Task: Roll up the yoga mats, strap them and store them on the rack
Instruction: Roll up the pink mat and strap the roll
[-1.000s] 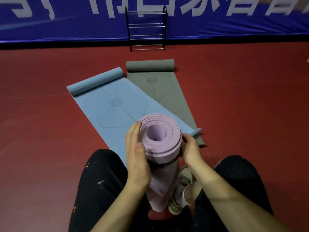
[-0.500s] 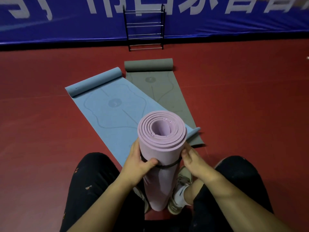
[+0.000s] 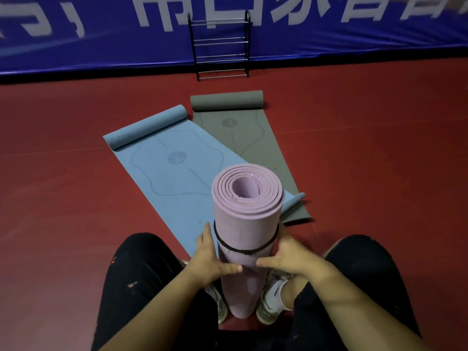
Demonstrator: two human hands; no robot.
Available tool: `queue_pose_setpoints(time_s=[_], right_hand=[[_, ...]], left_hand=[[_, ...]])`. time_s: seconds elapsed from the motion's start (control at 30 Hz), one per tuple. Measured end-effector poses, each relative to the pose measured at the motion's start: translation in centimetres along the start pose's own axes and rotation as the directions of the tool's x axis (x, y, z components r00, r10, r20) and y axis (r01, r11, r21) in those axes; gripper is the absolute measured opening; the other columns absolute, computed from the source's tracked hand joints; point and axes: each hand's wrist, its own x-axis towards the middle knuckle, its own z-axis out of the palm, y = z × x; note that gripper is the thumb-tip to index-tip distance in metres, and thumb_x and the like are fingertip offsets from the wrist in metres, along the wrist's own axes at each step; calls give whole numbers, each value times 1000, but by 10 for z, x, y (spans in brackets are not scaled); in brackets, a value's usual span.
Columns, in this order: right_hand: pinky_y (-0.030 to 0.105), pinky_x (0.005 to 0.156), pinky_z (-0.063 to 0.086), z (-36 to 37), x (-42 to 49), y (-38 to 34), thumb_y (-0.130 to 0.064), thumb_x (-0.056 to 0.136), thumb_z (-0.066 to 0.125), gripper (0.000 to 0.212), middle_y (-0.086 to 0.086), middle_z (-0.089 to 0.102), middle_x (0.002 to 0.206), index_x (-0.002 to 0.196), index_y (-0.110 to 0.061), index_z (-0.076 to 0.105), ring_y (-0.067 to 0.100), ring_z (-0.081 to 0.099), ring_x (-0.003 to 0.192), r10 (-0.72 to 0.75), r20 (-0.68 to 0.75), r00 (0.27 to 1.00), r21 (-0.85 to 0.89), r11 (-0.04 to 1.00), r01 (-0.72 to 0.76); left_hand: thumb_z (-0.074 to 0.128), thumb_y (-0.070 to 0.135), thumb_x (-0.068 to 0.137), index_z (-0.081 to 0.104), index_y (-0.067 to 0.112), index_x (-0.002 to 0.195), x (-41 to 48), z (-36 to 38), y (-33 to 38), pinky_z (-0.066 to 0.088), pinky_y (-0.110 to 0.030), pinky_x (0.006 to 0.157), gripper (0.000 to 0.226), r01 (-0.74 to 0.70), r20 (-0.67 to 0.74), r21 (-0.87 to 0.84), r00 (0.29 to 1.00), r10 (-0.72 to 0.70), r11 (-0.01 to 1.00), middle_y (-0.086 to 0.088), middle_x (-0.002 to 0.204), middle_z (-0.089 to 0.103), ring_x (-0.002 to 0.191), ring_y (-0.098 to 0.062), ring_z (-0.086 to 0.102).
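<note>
Head view.
- Hidden: fingers of both hands mostly out of sight behind the pink mat (image 3: 247,224). Foot of the roll tucked between the shoes (image 3: 272,305), contact with the floor (image 3: 63,186) not visible. Back run of the black strap (image 3: 243,249) behind the roll. Forearms and knees cut off at the bottom edge. White lettering on the blue banner (image 3: 101,41) cropped and blurred, not readable.
- Against half a second ago: both hands lower on the roll, now below the strap rather than level with it. Left thumb off the strap. Roll upright in much the same spot.
- Pose: left hand (image 3: 210,259) clasping the roll's left side, thumb laid across the front, one finger pointing up beside the strap. Right hand (image 3: 291,257) mirroring it on the right side, thumb across the front. Thumb tips nearly meeting, small gap between them. Both gripping the pink mat.
- Beyond: blue mat (image 3: 164,173) and grey mat (image 3: 253,133) flat on the floor, far ends partly rolled, near corners overlapping. Rack (image 3: 220,46) against the banner, well apart from the mats.
</note>
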Motion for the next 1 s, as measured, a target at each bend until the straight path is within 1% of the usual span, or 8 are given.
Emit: queue_pose_setpoints(time_s=[0.1, 0.23, 0.4, 0.53, 0.63, 0.77, 0.9, 1.0], right_hand=[[31, 117, 29, -21, -3, -16, -72, 46, 83, 139, -13, 26, 158, 155, -32, 7, 11, 25, 146, -118, -217, 969, 189, 969, 160], [22, 109, 37, -10, -4, -24, -60, 49, 88, 122, -25, 41, 147, 150, -38, 21, 4, 36, 141, -187, -246, 951, 266, 931, 252], [5, 98, 35, 16, 7, 9, -31, 58, 94, 103, -18, 42, 135, 136, -40, 27, 4, 42, 130, -52, -10, 999, 60, 997, 53], [27, 98, 48, 8, 5, 26, -75, 35, 85, 131, -3, 53, 124, 141, -16, 38, 13, 54, 115, 221, 150, 964, -171, 966, -195], [12, 102, 36, -7, 9, 1, -56, 43, 90, 138, -1, 41, 145, 153, -17, 17, 13, 42, 134, -1, -62, 998, 71, 997, 5], [22, 107, 38, -13, 6, -20, -49, 47, 93, 122, -10, 45, 147, 149, -33, 27, 8, 42, 137, -220, -237, 946, 218, 937, 272], [14, 100, 38, 13, 8, -3, -39, 59, 90, 102, -16, 45, 139, 139, -40, 28, -3, 44, 128, -123, -76, 989, 125, 983, 132], [19, 86, 43, 7, 13, 21, -52, 62, 87, 87, -9, 60, 119, 136, -26, 48, 12, 59, 112, 156, 104, 982, -224, 966, -129]], left_hand=[[86, 68, 49, -7, 28, 158, -3, -7, 18, 21, -33, 121, 149, -227, -153, -127, 966, 207, 966, 10, 164, 9, 151, -7, 13], [89, 47, 57, 7, 29, 156, -2, -2, 35, 31, -19, 114, 130, -356, -255, -192, 918, 304, 915, 16, 158, 27, 145, -2, 29], [88, 62, 50, 26, 33, 144, 11, 7, 9, 38, -31, 109, 117, -207, -149, -239, 973, 175, 949, 17, 145, 40, 137, -6, 40], [89, 64, 44, 15, 21, 153, 14, 8, -14, 30, -31, 114, 138, -3, -39, -62, 999, 1, 998, 1, 152, 29, 145, -20, 26], [90, 62, 44, 1, 23, 156, 12, 5, -7, 25, -33, 118, 148, -163, -124, -87, 981, 152, 983, 2, 158, 17, 148, -14, 19], [92, 47, 54, 13, 29, 152, 8, 5, 8, 35, -16, 109, 128, -276, -182, -190, 953, 242, 942, 17, 153, 30, 139, 2, 34], [92, 53, 49, 19, 35, 141, 15, 10, -2, 37, -13, 102, 119, -187, -127, -198, 978, 164, 962, 11, 145, 35, 133, 5, 37], [89, 66, 40, 20, 27, 145, 24, 12, -23, 36, -26, 106, 132, 24, 21, -136, 1000, -22, 990, 6, 146, 36, 136, -11, 38]])
